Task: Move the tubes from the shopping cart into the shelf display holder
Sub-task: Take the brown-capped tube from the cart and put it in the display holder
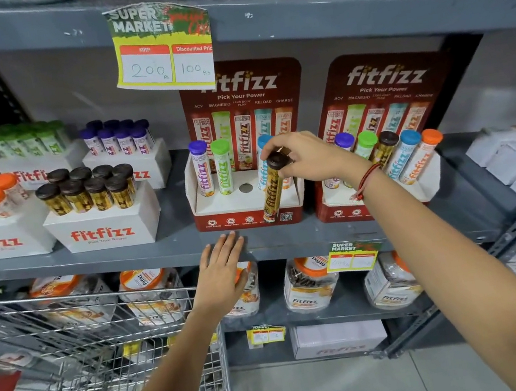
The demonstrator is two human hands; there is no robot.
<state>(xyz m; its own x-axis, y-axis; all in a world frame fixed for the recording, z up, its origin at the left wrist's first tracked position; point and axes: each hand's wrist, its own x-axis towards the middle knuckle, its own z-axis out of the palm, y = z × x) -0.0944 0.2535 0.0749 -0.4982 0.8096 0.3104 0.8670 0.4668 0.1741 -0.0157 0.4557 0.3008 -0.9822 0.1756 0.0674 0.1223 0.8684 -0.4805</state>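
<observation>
My right hand (302, 156) grips the dark cap of a brown-and-gold tube (272, 193), which hangs tilted in front of the red display holder (247, 219) on the middle shelf. The holder carries a purple-capped tube (201, 168), a green-capped tube (223, 167) and a blue-capped tube (262, 167) partly behind my hand. An empty round hole (245, 187) shows in its white top, left of the held tube. My left hand (224, 268) lies flat and open against the shelf's front edge, just below the holder. The wire shopping cart (82, 351) stands at lower left; its contents are not visible.
A second red display holder (340, 212) filled with several tubes stands to the right. White boxes of tubes (103, 230) sit to the left. A price sign (162, 48) hangs from the upper shelf. Jars (308, 285) line the lower shelf.
</observation>
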